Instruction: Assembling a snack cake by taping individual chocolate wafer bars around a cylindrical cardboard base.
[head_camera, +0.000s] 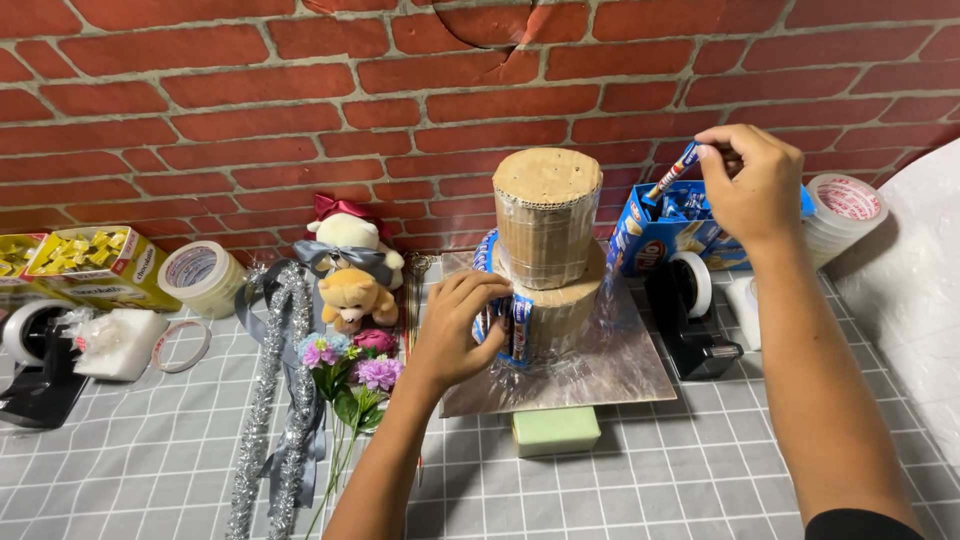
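We are pressing our left hand (462, 330) on upright snack bars (505, 325) at the cardboard tower (545, 255), while our right hand (752, 182) is pinching another bar (672, 172) (slanted, up right of the tower).

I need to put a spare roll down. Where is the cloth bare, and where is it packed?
Bare checked cloth lies front left, before the tinsel garland, and front centre between the green block and the right hand's forearm. Crowded: the back row along the wall, around the cardboard tower, the left hand and the black tape dispenser.
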